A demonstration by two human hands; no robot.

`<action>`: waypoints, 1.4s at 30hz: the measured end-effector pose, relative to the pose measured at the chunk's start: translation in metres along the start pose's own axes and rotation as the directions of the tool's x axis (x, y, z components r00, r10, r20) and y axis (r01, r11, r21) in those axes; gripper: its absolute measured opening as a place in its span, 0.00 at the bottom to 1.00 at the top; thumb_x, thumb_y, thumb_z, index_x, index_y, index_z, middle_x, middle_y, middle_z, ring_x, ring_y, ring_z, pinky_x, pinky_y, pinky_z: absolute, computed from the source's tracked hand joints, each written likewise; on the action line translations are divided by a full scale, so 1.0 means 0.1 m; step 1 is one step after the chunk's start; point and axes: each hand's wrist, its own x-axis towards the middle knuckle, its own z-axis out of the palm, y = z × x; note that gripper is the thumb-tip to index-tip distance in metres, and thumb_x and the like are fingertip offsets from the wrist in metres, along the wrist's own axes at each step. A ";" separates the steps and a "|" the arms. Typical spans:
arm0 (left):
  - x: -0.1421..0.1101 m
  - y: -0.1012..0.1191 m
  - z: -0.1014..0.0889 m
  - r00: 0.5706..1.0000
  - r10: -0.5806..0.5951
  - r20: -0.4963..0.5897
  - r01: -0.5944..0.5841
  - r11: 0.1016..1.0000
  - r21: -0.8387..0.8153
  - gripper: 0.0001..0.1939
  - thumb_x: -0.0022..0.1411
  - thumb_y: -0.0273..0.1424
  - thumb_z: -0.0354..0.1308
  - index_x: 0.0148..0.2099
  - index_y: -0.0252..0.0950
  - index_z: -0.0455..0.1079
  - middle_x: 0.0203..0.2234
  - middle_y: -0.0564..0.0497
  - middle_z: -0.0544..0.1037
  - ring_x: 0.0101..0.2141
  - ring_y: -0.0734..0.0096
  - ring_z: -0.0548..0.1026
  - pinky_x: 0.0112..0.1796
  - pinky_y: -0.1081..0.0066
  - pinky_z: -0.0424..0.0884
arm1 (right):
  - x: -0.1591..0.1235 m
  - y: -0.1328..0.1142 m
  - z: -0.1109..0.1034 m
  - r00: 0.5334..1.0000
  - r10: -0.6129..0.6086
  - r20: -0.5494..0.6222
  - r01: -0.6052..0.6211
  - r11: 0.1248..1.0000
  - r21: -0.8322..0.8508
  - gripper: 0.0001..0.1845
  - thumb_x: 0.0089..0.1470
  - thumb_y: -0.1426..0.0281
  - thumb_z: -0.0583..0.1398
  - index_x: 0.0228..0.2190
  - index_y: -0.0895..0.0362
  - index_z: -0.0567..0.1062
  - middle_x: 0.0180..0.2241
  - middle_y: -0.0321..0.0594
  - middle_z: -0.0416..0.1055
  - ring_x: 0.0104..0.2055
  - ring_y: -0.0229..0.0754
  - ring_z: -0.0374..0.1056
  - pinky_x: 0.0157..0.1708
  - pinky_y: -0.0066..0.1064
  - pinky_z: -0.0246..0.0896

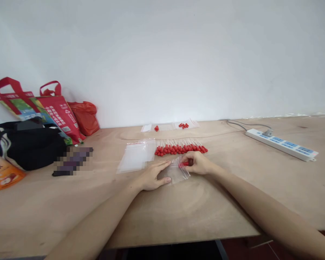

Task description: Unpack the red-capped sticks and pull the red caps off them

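A small clear zip bag (176,175) lies on the table in front of me. My left hand (153,176) rests at the bag's left side, thumb and fingers stretched apart and touching the plastic. At the bag's right side, my right hand (198,163) is closed in a pinch around red-tipped sticks (183,164); how many is hidden by the fingers. Just beyond both hands runs a row of red-tipped sticks (178,148), pale shafts pointing away from me. Left of that row lies a stack of flat clear zip bags (137,156).
Farther back, clear bags hold red pieces (183,125). A white power strip (283,144) with its grey cable (235,122) lies at right. On the left are a blurred-out dark object (74,161), a black bag (32,144), red carrier bags (61,115) and an orange packet (5,171).
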 end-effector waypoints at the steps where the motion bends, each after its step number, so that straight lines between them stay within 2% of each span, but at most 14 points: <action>1: 0.00 0.00 -0.01 1.000 0.005 0.006 -0.005 1.000 -0.003 0.31 0.56 0.41 0.53 0.59 0.38 0.52 0.56 0.46 0.58 0.56 0.61 0.56 0.55 0.58 0.53 | -0.01 0.04 -0.05 0.999 0.039 -0.012 -0.038 0.998 0.058 0.08 0.37 0.72 0.61 0.26 0.59 0.73 0.26 0.36 0.69 0.25 0.33 0.62 0.25 0.25 0.56; 5: -0.02 0.02 -0.04 0.999 0.020 0.047 -0.018 0.999 -0.027 0.30 0.56 0.40 0.53 0.59 0.42 0.51 0.58 0.48 0.55 0.57 0.61 0.54 0.55 0.58 0.52 | -0.07 0.18 -0.29 0.979 0.204 -0.017 -0.184 0.911 0.370 0.10 0.35 0.70 0.63 0.25 0.59 0.70 0.25 0.36 0.71 0.27 0.35 0.66 0.26 0.26 0.59; 8: 0.00 0.01 -0.04 0.999 -0.021 0.029 0.023 0.996 -0.083 0.26 0.55 0.41 0.54 0.56 0.42 0.58 0.56 0.47 0.58 0.55 0.60 0.57 0.54 0.59 0.54 | -0.11 0.27 -0.50 0.955 0.291 -0.062 -0.225 0.841 0.492 0.14 0.32 0.68 0.66 0.26 0.59 0.71 0.24 0.35 0.72 0.27 0.35 0.67 0.29 0.27 0.60; 12: 0.07 -0.01 -0.02 0.973 -0.163 -0.166 0.121 0.964 -0.236 0.16 0.59 0.38 0.47 0.45 0.36 0.67 0.43 0.46 0.72 0.44 0.66 0.69 0.46 0.66 0.64 | -0.14 0.36 -0.68 0.911 0.352 -0.214 -0.124 0.731 0.671 0.15 0.30 0.67 0.68 0.24 0.57 0.72 0.23 0.33 0.72 0.26 0.34 0.67 0.30 0.28 0.62; 15: 0.11 -0.05 -0.01 0.927 -0.292 -0.236 0.240 0.944 -0.225 0.13 0.55 0.35 0.51 0.41 0.35 0.67 0.37 0.48 0.74 0.38 0.67 0.71 0.39 0.69 0.66 | -0.09 0.35 -0.66 0.850 0.380 -0.364 -0.015 0.709 0.705 0.15 0.30 0.64 0.68 0.22 0.56 0.70 0.23 0.33 0.71 0.25 0.34 0.67 0.28 0.28 0.62; 19: 0.11 -0.06 -0.03 0.910 -0.376 -0.176 0.349 0.922 -0.165 0.20 0.48 0.34 0.57 0.45 0.34 0.64 0.31 0.51 0.73 0.31 0.70 0.69 0.33 0.71 0.65 | 0.10 0.26 -0.44 0.791 0.330 -0.515 -0.036 0.866 0.499 0.17 0.33 0.59 0.66 0.24 0.57 0.70 0.20 0.34 0.69 0.22 0.35 0.65 0.23 0.27 0.60; 23: 0.08 -0.02 -0.07 0.919 -0.387 -0.081 0.373 0.916 -0.149 0.13 0.49 0.35 0.55 0.37 0.35 0.68 0.23 0.55 0.69 0.26 0.72 0.67 0.28 0.73 0.62 | 0.36 0.23 -0.20 0.782 0.122 -0.612 -0.031 0.987 0.157 0.15 0.39 0.59 0.62 0.25 0.58 0.71 0.26 0.38 0.69 0.24 0.36 0.65 0.26 0.30 0.62; 27: 0.04 0.00 -0.08 0.939 -0.322 -0.123 0.302 0.941 -0.155 0.06 0.50 0.33 0.53 0.28 0.35 0.65 0.21 0.55 0.69 0.25 0.73 0.67 0.27 0.74 0.61 | 0.51 0.30 -0.05 0.810 -0.020 -0.587 -0.031 0.997 -0.077 0.09 0.45 0.64 0.59 0.25 0.57 0.73 0.30 0.40 0.68 0.28 0.36 0.66 0.31 0.30 0.63; 31: 0.03 -0.13 -0.11 0.922 -0.321 -0.217 0.247 0.918 -0.309 0.07 0.51 0.31 0.51 0.34 0.36 0.63 0.23 0.55 0.69 0.24 0.75 0.68 0.28 0.74 0.63 | 0.53 0.33 0.02 0.851 -0.061 -0.521 -0.087 0.964 -0.253 0.08 0.46 0.64 0.59 0.27 0.56 0.74 0.30 0.40 0.70 0.32 0.40 0.66 0.34 0.32 0.60; 33: 0.03 -0.25 -0.16 0.872 -0.370 -0.322 0.233 0.890 -0.393 0.14 0.50 0.31 0.52 0.41 0.36 0.61 0.23 0.56 0.69 0.23 0.75 0.68 0.27 0.75 0.63 | 0.51 0.32 0.03 0.864 -0.071 -0.498 -0.114 0.937 -0.331 0.11 0.45 0.61 0.60 0.27 0.56 0.74 0.30 0.41 0.71 0.35 0.42 0.66 0.37 0.34 0.59; 34: 0.03 -0.32 -0.19 0.830 -0.405 -0.384 0.232 0.876 -0.423 0.18 0.50 0.32 0.52 0.45 0.37 0.59 0.24 0.56 0.69 0.23 0.76 0.68 0.27 0.75 0.63 | 0.50 0.31 0.02 0.865 -0.076 -0.496 -0.124 0.925 -0.358 0.12 0.44 0.59 0.60 0.26 0.55 0.74 0.30 0.41 0.71 0.36 0.43 0.66 0.38 0.35 0.58; 38: 0.00 -0.61 -0.36 0.626 -0.547 -0.555 0.281 0.823 -0.494 0.25 0.48 0.31 0.53 0.50 0.37 0.54 0.23 0.58 0.67 0.20 0.77 0.69 0.25 0.76 0.64 | 0.39 0.23 -0.01 0.853 -0.098 -0.513 -0.129 0.912 -0.389 0.15 0.45 0.56 0.59 0.27 0.55 0.74 0.29 0.41 0.71 0.36 0.44 0.65 0.38 0.36 0.56; 40: -0.03 -0.73 -0.44 0.563 -0.582 -0.587 0.354 0.811 -0.466 0.25 0.49 0.31 0.53 0.51 0.37 0.54 0.23 0.58 0.67 0.20 0.76 0.70 0.25 0.76 0.65 | 0.29 0.20 -0.02 0.857 -0.120 -0.502 -0.099 0.916 -0.389 0.14 0.48 0.58 0.57 0.27 0.55 0.74 0.27 0.40 0.70 0.34 0.42 0.64 0.37 0.35 0.56; 42: -0.07 -0.81 -0.49 0.525 -0.609 -0.594 0.485 0.788 -0.379 0.24 0.50 0.30 0.53 0.51 0.36 0.55 0.25 0.56 0.68 0.22 0.74 0.71 0.27 0.75 0.67 | 0.17 0.17 -0.03 0.875 -0.163 -0.457 -0.037 0.917 -0.397 0.12 0.50 0.60 0.56 0.27 0.55 0.74 0.27 0.40 0.70 0.33 0.41 0.63 0.36 0.34 0.56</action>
